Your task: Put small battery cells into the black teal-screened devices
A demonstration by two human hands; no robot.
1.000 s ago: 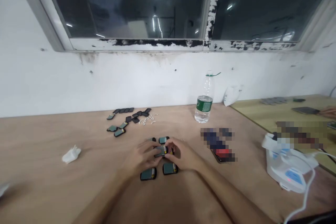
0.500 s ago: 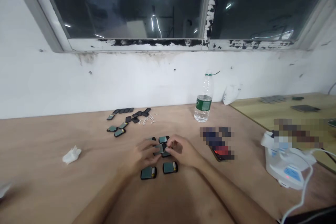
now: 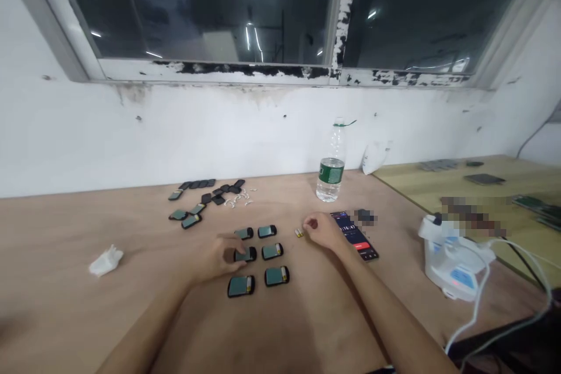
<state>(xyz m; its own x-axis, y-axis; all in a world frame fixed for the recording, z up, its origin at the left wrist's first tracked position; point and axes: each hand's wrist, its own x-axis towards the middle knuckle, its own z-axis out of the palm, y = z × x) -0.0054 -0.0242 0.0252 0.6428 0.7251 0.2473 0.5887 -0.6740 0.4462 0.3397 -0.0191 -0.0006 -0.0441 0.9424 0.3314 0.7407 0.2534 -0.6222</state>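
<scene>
My left hand (image 3: 221,257) has its thumb and fingers curled round the near and far edges of a small black case with a grey-green panel (image 3: 245,255), lying on the table. Around it lie several like cases, set in two columns, among them one at the front left (image 3: 241,286) and one at the front right (image 3: 276,276). My right hand (image 3: 323,230) is closed beside a few tiny yellow-and-white pieces (image 3: 298,233), with its fingertips curled together. What they hold, if anything, is too small to tell.
Behind, several black cases (image 3: 219,193) lie near small white bits (image 3: 239,197). A water bottle (image 3: 331,172) stands by the wall. On the right are a phone (image 3: 360,241) and a white device (image 3: 451,269) with cables. Crumpled white tissue (image 3: 106,260) lies left.
My right hand has moved right, away from the cases, to the tiny yellow-and-white pieces. My left hand has shifted slightly left and stays at the middle-left case. The view has turned a little right.
</scene>
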